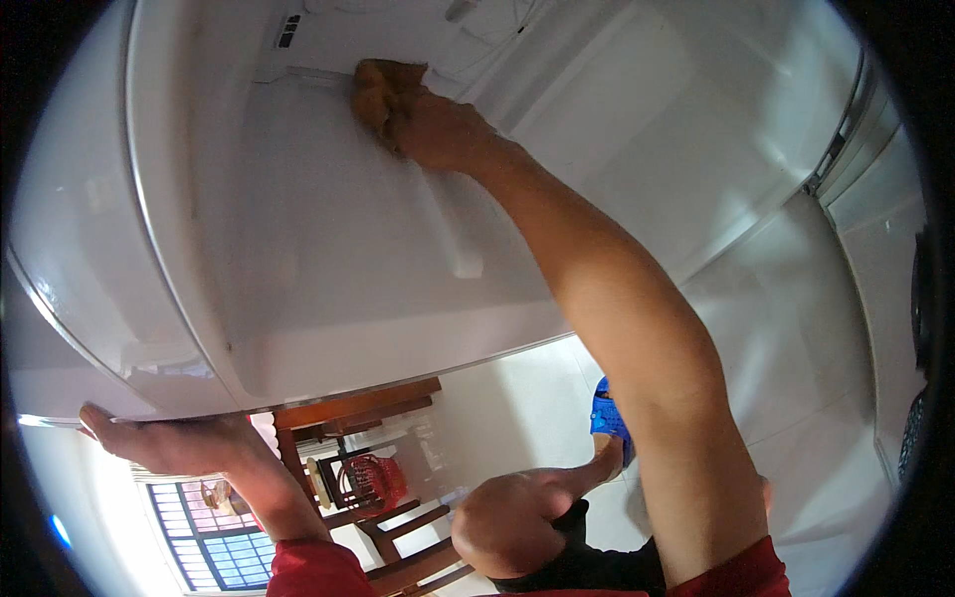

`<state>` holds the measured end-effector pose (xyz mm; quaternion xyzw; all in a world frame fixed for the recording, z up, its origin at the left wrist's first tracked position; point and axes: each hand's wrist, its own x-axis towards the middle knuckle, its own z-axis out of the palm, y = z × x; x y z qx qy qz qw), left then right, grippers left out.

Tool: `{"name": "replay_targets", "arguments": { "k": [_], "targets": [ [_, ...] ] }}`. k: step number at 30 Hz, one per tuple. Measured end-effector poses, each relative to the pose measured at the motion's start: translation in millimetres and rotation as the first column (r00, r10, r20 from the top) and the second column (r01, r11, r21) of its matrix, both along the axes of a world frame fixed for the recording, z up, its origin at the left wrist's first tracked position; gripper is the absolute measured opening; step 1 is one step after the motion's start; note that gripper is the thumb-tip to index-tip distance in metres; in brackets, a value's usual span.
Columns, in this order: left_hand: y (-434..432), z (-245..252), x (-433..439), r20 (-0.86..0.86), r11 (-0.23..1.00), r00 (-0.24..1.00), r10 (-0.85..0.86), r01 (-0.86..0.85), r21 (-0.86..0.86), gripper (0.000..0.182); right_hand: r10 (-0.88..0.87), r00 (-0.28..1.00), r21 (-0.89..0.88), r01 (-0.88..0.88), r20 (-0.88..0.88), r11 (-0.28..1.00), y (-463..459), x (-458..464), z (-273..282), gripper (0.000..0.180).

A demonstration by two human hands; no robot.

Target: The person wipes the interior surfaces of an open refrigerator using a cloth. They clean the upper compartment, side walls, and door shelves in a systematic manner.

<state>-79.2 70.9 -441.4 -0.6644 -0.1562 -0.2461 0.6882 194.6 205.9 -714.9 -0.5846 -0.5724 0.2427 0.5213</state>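
My right hand (442, 133) reaches deep into a white compartment, which looks like the inside of a refrigerator (336, 246). Bunched in its fingers is a brown cloth (375, 104), pressed against the inner wall near a ledge. At the lower left, my left hand (175, 446) lies against the outer edge of the white cabinet (183, 388). Its fingers are partly hidden there, so their grip cannot be made out. A short moulded ridge (459, 246) runs along the compartment wall below my right forearm.
Wiring (515, 33) shows at the compartment's top. Below are a wooden table or bench (358, 407), a red plastic basket (373, 485) and a barred window (216, 533). My bent knee (511, 526) and blue clog (610, 418) are over the tiled floor (522, 418).
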Motion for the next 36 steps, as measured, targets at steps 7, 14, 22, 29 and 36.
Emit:
{"name": "replay_targets", "arguments": {
  "k": [7,14,22,29,36],
  "targets": [
    [-6.6,0.6,2.4,0.0,0.999,1.0,-0.028,0.028,-0.04,0.089,-0.159,0.98,0.012,0.162,-0.117,0.987,-55.2,-4.7,-104.1,0.038],
    [-5.0,10.1,-13.7,-0.124,0.997,0.991,0.044,-0.035,0.075,0.084,-0.699,0.689,0.128,0.723,-0.19,0.678,-54.4,93.4,-131.0,0.019],
    [-6.4,15.6,-28.4,-0.139,0.994,0.987,0.078,-0.066,0.084,0.088,-0.684,0.586,0.08,0.731,0.434,0.677,27.1,128.6,-112.2,0.049],
    [-7.7,10.1,-19.8,-0.121,0.98,0.983,0.139,-0.119,0.16,0.092,-0.234,0.671,0.004,0.325,0.704,0.946,-9.5,32.7,-110.3,0.054],
    [-4.6,14.4,-40.8,-0.088,0.997,0.994,0.072,-0.07,0.023,0.087,-0.152,0.514,-0.041,0.344,0.844,0.938,-30.4,110.3,-102.0,0.054]
  ]
}}
